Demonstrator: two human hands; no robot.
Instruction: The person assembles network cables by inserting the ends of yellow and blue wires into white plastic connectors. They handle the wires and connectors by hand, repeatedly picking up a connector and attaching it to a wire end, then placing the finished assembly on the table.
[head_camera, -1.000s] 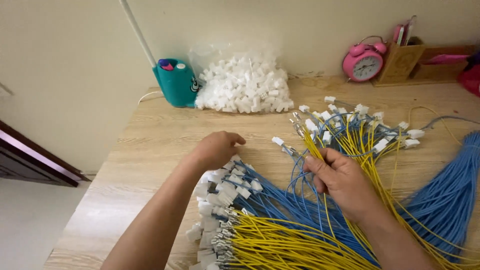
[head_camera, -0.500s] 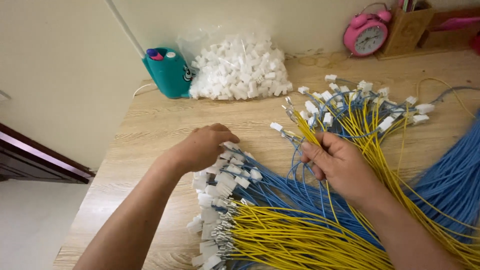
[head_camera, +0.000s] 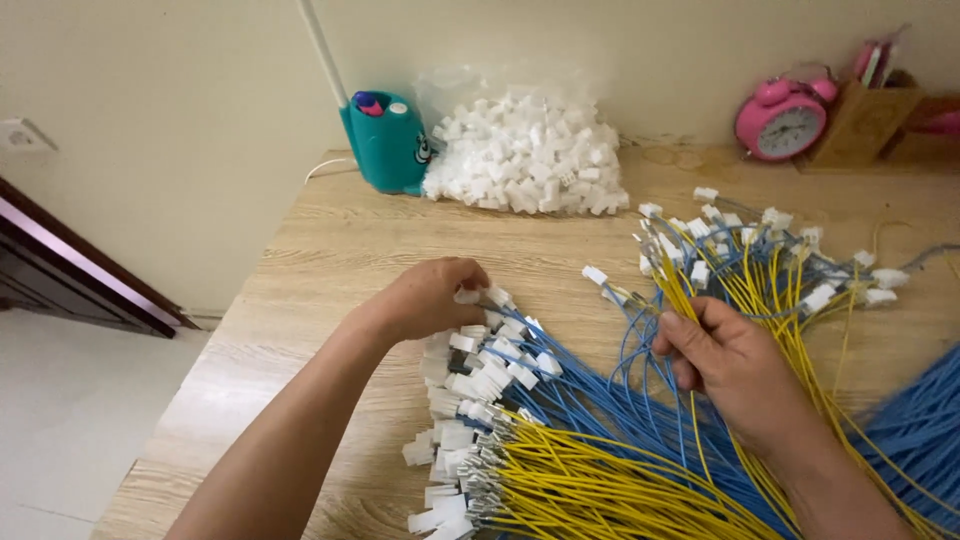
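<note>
While the left hand (head_camera: 425, 298) pinches a white plug (head_camera: 467, 296) atop the plug pile (head_camera: 470, 375) mid-table, the right hand (head_camera: 722, 362) grips blue & yellow wires (head_camera: 668, 290), fingers closed.

A wooden table (head_camera: 330, 250) bears wire bundles (head_camera: 620, 470), a connector bag (head_camera: 525, 150) and a pink clock (head_camera: 782, 120).

Under the left hand (head_camera: 425, 298) lie white plugs (head_camera: 480, 365) on blue wires (head_camera: 600, 405), with yellow wires (head_camera: 590, 490) nearer the body. The right hand (head_camera: 735, 365) pinches yellow and blue strands. Beyond the hands sit a heap of white plugs in a clear bag (head_camera: 525, 155), a teal container (head_camera: 390, 143) and a pink clock (head_camera: 782, 120). The table (head_camera: 330, 260) is pale wood grain.
</note>
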